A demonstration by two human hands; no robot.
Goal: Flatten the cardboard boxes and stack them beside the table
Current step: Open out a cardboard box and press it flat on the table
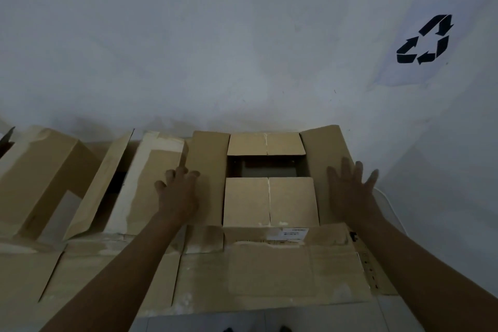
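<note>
1. The open box point(269, 202) sits straight ahead of me, against the wall point(242, 35), with its flaps splayed outward.
2. My left hand point(179, 191) rests loosely bent on the left flap point(207, 159). My right hand point(350, 188) lies spread on the right flap point(320, 148). Neither grips.
3. My hands are well apart with the box between them, each about equally near. With the flaps spread, its long axis runs left to right.

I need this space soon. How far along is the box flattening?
Done: flattened cardboard lies along the near edge. In hand: the left hand and right hand are at the side flaps of the open box. Left: that box and the standing boxes to its left; no side stack shows.
</note>
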